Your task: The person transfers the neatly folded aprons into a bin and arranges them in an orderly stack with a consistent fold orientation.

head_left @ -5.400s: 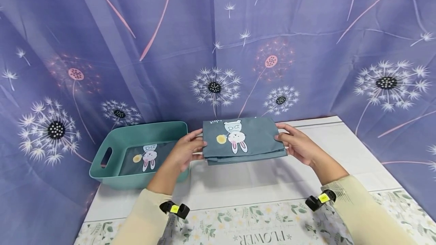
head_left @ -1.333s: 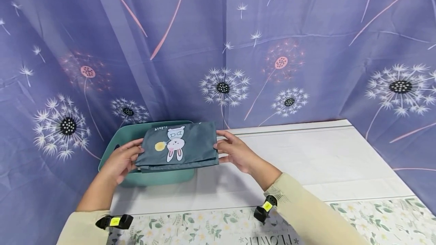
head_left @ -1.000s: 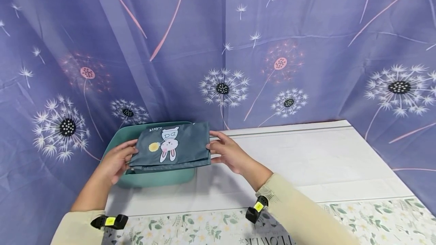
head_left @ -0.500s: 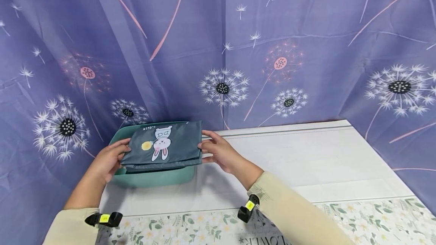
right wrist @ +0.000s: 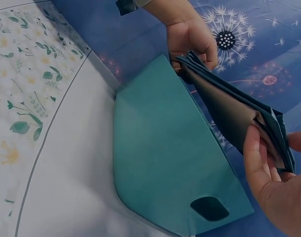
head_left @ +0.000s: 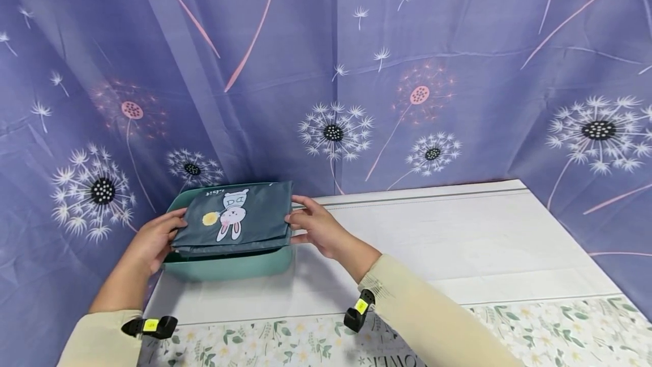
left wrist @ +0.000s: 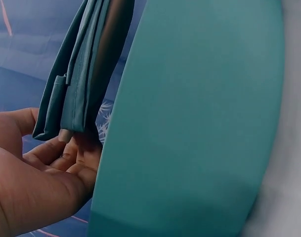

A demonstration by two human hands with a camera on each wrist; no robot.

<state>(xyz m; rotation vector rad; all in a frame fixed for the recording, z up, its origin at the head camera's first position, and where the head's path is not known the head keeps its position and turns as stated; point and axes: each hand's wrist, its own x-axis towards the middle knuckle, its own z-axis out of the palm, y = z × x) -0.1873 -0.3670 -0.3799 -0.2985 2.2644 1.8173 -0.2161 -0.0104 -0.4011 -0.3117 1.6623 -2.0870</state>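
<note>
A folded dark teal cloth (head_left: 260,217), printed with a white rabbit and a yellow flower, is held level over the green plastic bin (head_left: 231,267). My left hand (head_left: 151,242) grips its left end, thumb on top and fingers beneath. At the opposite end, my right hand (head_left: 322,228) pinches the stacked layers the same way. The left wrist view shows the cloth's layered edge (left wrist: 76,103) between thumb and fingers, just above the bin's rim. A pale underside (right wrist: 229,101) appears in the right wrist view. The cloth hides most of the bin's inside.
A white table (head_left: 433,242) stretches to the right of the bin, with a floral-patterned cover (head_left: 560,321) along its near edge. A purple dandelion-print curtain (head_left: 377,72) hangs close behind and at both sides. The bin has a handle hole (right wrist: 209,208) in its end wall.
Both hands have carried the folded cloth leftward from over the table to above the bin. A similar rabbit-printed cloth seen inside the bin earlier is now covered from view.
</note>
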